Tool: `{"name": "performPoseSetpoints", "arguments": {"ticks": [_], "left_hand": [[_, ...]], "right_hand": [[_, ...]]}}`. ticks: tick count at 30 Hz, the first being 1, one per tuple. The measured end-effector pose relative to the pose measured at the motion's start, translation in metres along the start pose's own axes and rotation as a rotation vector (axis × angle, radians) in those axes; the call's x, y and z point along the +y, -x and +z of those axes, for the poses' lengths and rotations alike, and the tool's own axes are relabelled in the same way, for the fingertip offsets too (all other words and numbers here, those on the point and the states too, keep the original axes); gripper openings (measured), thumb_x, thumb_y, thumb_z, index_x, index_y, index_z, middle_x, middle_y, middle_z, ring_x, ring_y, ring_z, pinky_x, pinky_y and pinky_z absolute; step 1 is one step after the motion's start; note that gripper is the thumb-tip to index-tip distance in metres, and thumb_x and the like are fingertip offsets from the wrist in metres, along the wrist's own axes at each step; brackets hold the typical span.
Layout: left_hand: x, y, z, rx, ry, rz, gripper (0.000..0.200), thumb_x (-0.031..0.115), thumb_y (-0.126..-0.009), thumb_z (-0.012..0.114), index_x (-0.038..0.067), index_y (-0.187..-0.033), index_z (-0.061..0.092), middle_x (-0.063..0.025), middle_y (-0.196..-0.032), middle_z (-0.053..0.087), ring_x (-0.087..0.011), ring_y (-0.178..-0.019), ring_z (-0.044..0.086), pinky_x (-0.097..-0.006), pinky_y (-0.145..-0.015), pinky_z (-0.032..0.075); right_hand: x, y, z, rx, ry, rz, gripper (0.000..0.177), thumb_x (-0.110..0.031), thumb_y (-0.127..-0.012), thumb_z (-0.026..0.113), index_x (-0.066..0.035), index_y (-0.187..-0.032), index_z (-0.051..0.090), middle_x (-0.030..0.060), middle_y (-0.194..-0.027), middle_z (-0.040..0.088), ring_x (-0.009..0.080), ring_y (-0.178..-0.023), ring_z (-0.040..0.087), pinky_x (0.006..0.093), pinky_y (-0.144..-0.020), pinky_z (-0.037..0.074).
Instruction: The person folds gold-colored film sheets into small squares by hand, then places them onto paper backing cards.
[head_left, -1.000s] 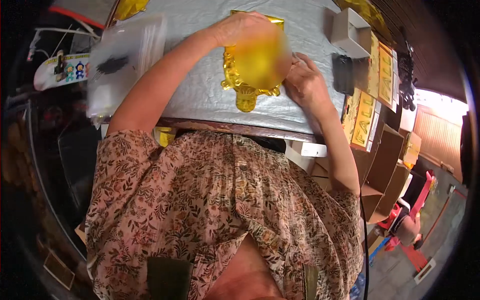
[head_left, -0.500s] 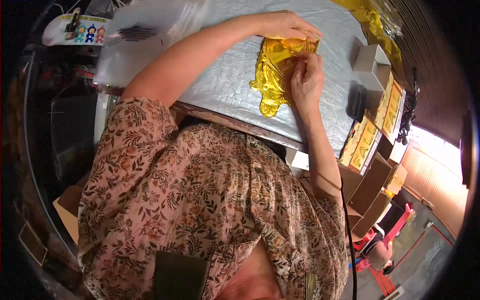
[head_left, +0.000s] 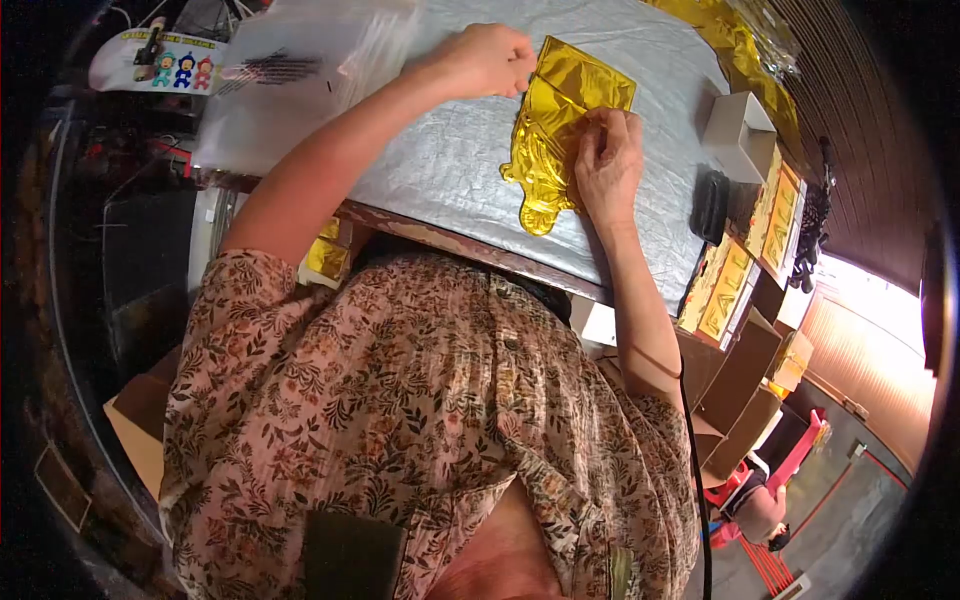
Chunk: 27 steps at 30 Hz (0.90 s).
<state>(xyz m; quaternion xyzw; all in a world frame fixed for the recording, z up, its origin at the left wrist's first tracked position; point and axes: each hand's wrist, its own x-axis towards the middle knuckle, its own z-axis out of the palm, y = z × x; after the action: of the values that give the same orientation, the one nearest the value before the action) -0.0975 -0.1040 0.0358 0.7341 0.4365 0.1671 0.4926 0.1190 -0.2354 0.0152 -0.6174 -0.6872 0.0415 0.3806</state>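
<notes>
- Table: before the wearer, near edge close to the torso.
- Foil piece: on the table, right of mid-width; narrow end towards the wearer.
- Plastic bags: on the table's left part, well apart from the foil piece.
- Figure-printed panel: left of the bags.
- Small open box: by the table's right edge, right of the foil piece.
- Oblong case: just before that box, on the wearer's side.
- Lettered cartons: along the right edge.
- Loose foil: far right edge, behind the small box.
- Cardboard boxes: right of the wearer, nearer than the cartons.
- Another person: farther right.
</notes>
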Motion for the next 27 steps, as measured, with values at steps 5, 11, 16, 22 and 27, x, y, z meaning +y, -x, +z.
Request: {"name": "performPoseSetpoints", "arguments": {"ticks": [5, 11, 16, 22, 27], "left_hand": [[0.003, 0.005, 0.004, -0.004, 0.044, -0.036, 0.027, 0.024, -0.106, 0.061, 0.000, -0.116, 0.068, -0.0115, -0.095, 0.078, -0.0173, -0.082, 0.075, -0.0305, -0.074, 0.062], [-0.006, 0.009, 0.009, 0.046, 0.174, -0.011, 0.023, 0.020, -0.102, 0.062, 0.000, -0.107, 0.071, -0.0112, -0.097, 0.080, -0.0179, -0.084, 0.078, -0.0315, -0.076, 0.062], [-0.001, 0.010, 0.012, 0.023, 0.319, -0.090, 0.023, 0.020, -0.107, 0.063, 0.001, -0.118, 0.067, -0.0102, -0.103, 0.075, -0.0164, -0.090, 0.073, -0.0302, -0.083, 0.061], [-0.002, 0.010, 0.014, 0.088, 0.011, 0.095, 0.018, 0.015, -0.103, 0.069, 0.001, -0.113, 0.072, -0.0046, -0.096, 0.076, -0.0125, -0.088, 0.071, -0.0296, -0.083, 0.058], [-0.009, 0.004, 0.019, 0.126, 0.018, 0.199, 0.017, 0.016, -0.101, 0.072, 0.001, -0.110, 0.075, -0.0047, -0.094, 0.077, -0.0115, -0.089, 0.071, -0.0290, -0.083, 0.058]], "right_hand": [[-0.001, -0.001, -0.002, -0.027, 0.003, 0.004, 0.013, -0.003, -0.095, 0.066, -0.003, -0.108, 0.067, 0.0188, -0.099, 0.060, 0.0357, -0.085, 0.064, 0.0445, -0.076, 0.053], [-0.005, -0.001, -0.001, -0.044, 0.000, -0.008, 0.017, -0.010, -0.096, 0.071, -0.003, -0.111, 0.069, 0.0212, -0.103, 0.063, 0.0387, -0.091, 0.064, 0.0468, -0.082, 0.053], [-0.012, -0.003, 0.000, -0.044, 0.029, -0.009, 0.019, -0.013, -0.094, 0.075, -0.004, -0.110, 0.070, 0.0234, -0.108, 0.065, 0.0423, -0.099, 0.063, 0.0480, -0.087, 0.053], [-0.017, -0.003, -0.003, -0.079, 0.064, -0.012, 0.024, -0.015, -0.095, 0.075, -0.008, -0.118, 0.072, 0.0227, -0.110, 0.065, 0.0415, -0.100, 0.064, 0.0484, -0.086, 0.053], [-0.018, -0.002, -0.002, -0.116, 0.131, -0.039, 0.030, -0.017, -0.095, 0.074, -0.014, -0.125, 0.073, 0.0189, -0.113, 0.065, 0.0399, -0.101, 0.065, 0.0484, -0.086, 0.054]]}}
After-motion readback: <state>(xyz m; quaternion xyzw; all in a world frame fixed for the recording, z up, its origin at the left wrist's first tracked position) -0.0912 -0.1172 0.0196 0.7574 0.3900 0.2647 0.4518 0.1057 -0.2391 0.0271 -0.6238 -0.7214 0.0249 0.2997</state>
